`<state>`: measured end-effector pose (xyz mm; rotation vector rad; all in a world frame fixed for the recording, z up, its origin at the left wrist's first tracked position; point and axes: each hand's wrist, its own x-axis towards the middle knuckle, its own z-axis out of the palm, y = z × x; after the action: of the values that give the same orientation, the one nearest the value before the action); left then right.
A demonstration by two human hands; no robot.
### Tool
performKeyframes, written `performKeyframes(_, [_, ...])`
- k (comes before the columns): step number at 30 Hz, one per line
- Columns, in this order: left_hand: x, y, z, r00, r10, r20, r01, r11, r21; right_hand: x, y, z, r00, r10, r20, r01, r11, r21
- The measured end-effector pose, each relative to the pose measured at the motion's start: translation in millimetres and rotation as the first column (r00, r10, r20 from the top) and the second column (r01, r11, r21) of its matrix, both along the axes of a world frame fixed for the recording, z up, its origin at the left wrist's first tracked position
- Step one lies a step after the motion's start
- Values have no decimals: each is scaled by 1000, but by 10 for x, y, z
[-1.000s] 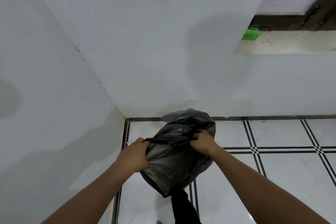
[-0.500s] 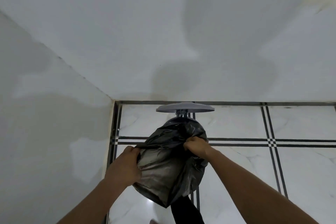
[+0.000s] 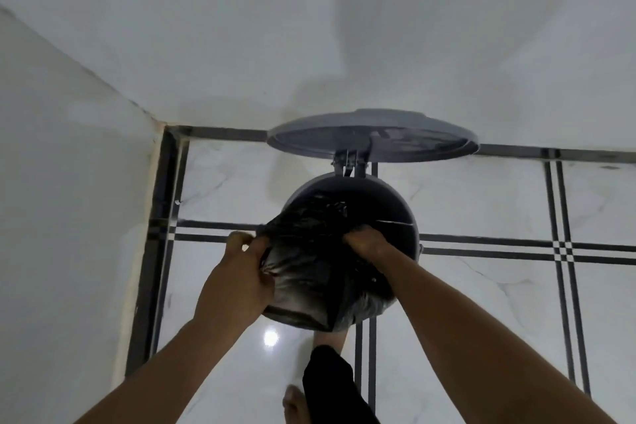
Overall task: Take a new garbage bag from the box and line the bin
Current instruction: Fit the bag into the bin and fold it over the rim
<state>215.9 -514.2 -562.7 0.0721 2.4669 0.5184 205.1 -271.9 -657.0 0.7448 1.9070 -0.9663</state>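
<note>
A round grey bin [image 3: 395, 206] stands on the tiled floor with its lid [image 3: 371, 136] swung up and open behind it. A black garbage bag [image 3: 309, 262] hangs over the bin's mouth, bunched and partly spread. My left hand [image 3: 241, 272] grips the bag's left edge, outside the bin's near-left rim. My right hand [image 3: 368, 244] grips the bag's right edge, just above the bin's opening. The bag hides most of the bin's inside and its near rim.
White walls meet in a corner [image 3: 161, 120] to the left of the bin. The floor [image 3: 499, 303] is glossy white tile with black lines. My foot and dark trouser leg [image 3: 330, 385] are just in front of the bin.
The view has tilted down and the whole bin has come into sight. Both hands have brought the bag lower, down onto the bin's mouth.
</note>
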Motion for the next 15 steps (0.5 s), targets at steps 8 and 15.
performKeyframes(8, [-140, 497, -334, 920, -296, -257, 286, 955, -76, 409, 352, 295, 764, 249, -595, -23, 932, 361])
performKeyframes(15, [-373, 640, -355, 908, -316, -277, 335, 942, 23, 505, 755, 833, 704, 9, -710, -39, 999, -26])
